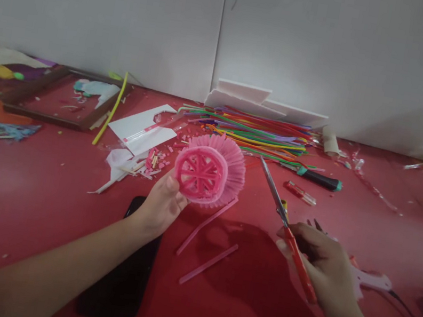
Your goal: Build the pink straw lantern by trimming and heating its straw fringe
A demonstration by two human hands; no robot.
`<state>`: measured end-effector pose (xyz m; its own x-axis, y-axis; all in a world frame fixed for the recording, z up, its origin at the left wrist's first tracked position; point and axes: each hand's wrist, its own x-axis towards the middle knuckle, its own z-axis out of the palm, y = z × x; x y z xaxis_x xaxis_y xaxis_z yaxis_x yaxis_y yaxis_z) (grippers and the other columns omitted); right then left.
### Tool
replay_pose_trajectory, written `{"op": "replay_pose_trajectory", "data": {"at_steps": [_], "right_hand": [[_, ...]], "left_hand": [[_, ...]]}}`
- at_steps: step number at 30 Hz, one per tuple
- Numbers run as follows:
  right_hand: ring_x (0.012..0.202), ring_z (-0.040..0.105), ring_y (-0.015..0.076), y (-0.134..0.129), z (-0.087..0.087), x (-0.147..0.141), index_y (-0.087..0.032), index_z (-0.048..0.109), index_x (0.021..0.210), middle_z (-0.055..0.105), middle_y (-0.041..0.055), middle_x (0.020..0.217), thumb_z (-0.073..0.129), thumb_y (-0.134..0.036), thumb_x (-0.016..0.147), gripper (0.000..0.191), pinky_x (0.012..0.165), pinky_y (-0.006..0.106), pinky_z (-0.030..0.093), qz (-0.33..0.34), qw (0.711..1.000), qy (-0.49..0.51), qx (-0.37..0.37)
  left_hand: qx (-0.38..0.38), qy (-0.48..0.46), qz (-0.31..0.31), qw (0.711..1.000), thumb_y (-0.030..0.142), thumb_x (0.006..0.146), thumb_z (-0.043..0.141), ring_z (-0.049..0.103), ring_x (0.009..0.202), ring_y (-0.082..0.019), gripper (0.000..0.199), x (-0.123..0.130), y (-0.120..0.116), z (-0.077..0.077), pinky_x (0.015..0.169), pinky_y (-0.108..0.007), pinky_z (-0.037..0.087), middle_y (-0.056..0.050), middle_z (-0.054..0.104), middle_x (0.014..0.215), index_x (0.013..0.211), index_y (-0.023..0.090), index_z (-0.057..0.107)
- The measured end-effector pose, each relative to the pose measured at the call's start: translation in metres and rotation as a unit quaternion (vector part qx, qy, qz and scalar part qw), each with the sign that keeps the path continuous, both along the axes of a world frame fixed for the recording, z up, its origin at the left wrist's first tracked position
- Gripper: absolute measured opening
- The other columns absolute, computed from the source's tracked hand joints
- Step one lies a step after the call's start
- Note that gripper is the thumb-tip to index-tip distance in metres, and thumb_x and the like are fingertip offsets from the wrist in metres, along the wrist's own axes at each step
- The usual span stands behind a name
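Note:
My left hand (163,204) is closed on the lower left edge of a round pink ornament (199,174), which has a spoked ring in front and a frilly fan of pink strips behind. My right hand (316,257) grips scissors with red handles (299,265); their blades look closed and point up and to the left, apart from the ornament. Below the ornament, two pink straws (208,264) lie on the red table (43,217).
A black phone (119,284) lies under my left forearm. Colourful pipe cleaners (260,134), white boards (241,101) and a black-and-teal cutter (319,178) are further back. Pink scraps (154,162) and a brown frame (48,117) lie left; a glue gun (372,280) with a cable lies right.

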<state>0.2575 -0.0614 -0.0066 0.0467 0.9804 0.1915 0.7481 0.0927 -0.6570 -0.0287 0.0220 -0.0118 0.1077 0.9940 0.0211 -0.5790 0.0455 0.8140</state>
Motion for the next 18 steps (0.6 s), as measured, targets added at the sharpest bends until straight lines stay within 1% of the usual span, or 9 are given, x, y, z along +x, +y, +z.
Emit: {"op": "replay_pose_trajectory", "data": {"at_steps": [2, 3, 6, 8, 9, 11, 13, 16, 18], "right_hand": [[0.056, 0.056, 0.0171, 0.003, -0.003, 0.0, -0.021, 0.071, 0.073, 0.065, 0.0027, 0.064, 0.065, -0.054, 0.09, 0.037, 0.052, 0.03, 0.037, -0.032, 0.998, -0.047, -0.02], [0.055, 0.057, 0.018, 0.006, -0.004, -0.001, -0.022, 0.072, 0.073, 0.066, 0.0033, 0.064, 0.064, -0.053, 0.088, 0.035, 0.053, 0.03, 0.037, -0.054, 0.995, -0.079, -0.031], [0.057, 0.06, 0.0217, 0.014, -0.004, 0.001, -0.023, 0.073, 0.072, 0.068, 0.0055, 0.065, 0.064, -0.048, 0.083, 0.029, 0.056, 0.033, 0.037, -0.115, 0.975, -0.178, -0.068], [0.059, 0.062, 0.0236, 0.018, -0.004, 0.004, -0.023, 0.073, 0.071, 0.07, 0.007, 0.068, 0.063, -0.047, 0.082, 0.028, 0.056, 0.033, 0.038, -0.128, 0.961, -0.221, -0.107], [0.06, 0.063, 0.0242, 0.02, -0.005, 0.006, -0.023, 0.074, 0.073, 0.071, 0.0077, 0.07, 0.063, -0.048, 0.082, 0.029, 0.056, 0.033, 0.038, -0.125, 0.957, -0.232, -0.123], [0.062, 0.064, 0.0255, 0.021, -0.007, 0.01, -0.022, 0.075, 0.078, 0.073, 0.009, 0.074, 0.064, -0.052, 0.083, 0.033, 0.057, 0.034, 0.041, -0.108, 0.957, -0.237, -0.125], [0.07, 0.068, 0.0284, 0.02, -0.009, 0.013, -0.021, 0.076, 0.09, 0.074, 0.0105, 0.081, 0.062, -0.055, 0.086, 0.036, 0.062, 0.038, 0.047, -0.081, 0.964, -0.239, -0.079], [0.094, 0.069, 0.0343, 0.018, -0.009, 0.011, -0.02, 0.074, 0.105, 0.074, 0.0148, 0.101, 0.057, -0.048, 0.094, 0.035, 0.079, 0.048, 0.053, -0.024, 0.97, -0.236, 0.054], [0.103, 0.067, 0.0337, 0.017, -0.006, 0.004, -0.02, 0.072, 0.11, 0.072, 0.0151, 0.109, 0.057, -0.041, 0.097, 0.028, 0.09, 0.052, 0.053, 0.026, 0.969, -0.203, 0.14]], "left_hand": [[-0.002, -0.008, -0.004, 1.0, 0.071, 0.06, 0.088, 0.077, 0.099, -0.02, 0.058, 0.0, 0.0, 0.0, 0.075, -0.021, 0.062, -0.003, 0.082, 0.088, 0.091, 0.023, 0.079], [-0.003, -0.01, -0.007, 1.0, 0.071, 0.062, 0.088, 0.078, 0.097, -0.02, 0.057, 0.0, 0.0, 0.0, 0.075, -0.022, 0.062, -0.003, 0.083, 0.09, 0.092, 0.023, 0.079], [-0.013, -0.012, -0.021, 1.0, 0.069, 0.065, 0.087, 0.078, 0.101, -0.025, 0.058, 0.002, -0.001, 0.001, 0.083, -0.03, 0.064, -0.005, 0.083, 0.097, 0.099, 0.022, 0.079], [-0.038, -0.006, -0.046, 0.998, 0.067, 0.067, 0.087, 0.078, 0.105, -0.03, 0.057, 0.002, -0.001, 0.002, 0.089, -0.037, 0.064, -0.007, 0.083, 0.099, 0.1, 0.022, 0.078], [-0.059, 0.001, -0.066, 0.996, 0.067, 0.068, 0.086, 0.077, 0.107, -0.032, 0.056, 0.002, -0.002, 0.003, 0.091, -0.039, 0.064, -0.007, 0.083, 0.099, 0.1, 0.022, 0.078], [-0.107, 0.015, -0.112, 0.988, 0.067, 0.073, 0.082, 0.076, 0.109, -0.033, 0.054, 0.0, -0.002, 0.004, 0.092, -0.041, 0.063, -0.009, 0.083, 0.102, 0.102, 0.021, 0.078], [-0.144, 0.019, -0.157, 0.977, 0.07, 0.078, 0.077, 0.076, 0.109, -0.032, 0.056, -0.002, -0.002, 0.005, 0.089, -0.039, 0.064, -0.01, 0.083, 0.106, 0.106, 0.021, 0.078], [-0.171, 0.014, -0.205, 0.964, 0.072, 0.083, 0.07, 0.077, 0.105, -0.029, 0.057, -0.004, -0.002, 0.005, 0.083, -0.034, 0.063, -0.011, 0.083, 0.108, 0.107, 0.021, 0.078], [-0.181, 0.02, -0.225, 0.957, 0.071, 0.085, 0.069, 0.077, 0.103, -0.028, 0.056, -0.002, -0.002, 0.005, 0.08, -0.033, 0.063, -0.011, 0.083, 0.106, 0.107, 0.021, 0.078]]}}
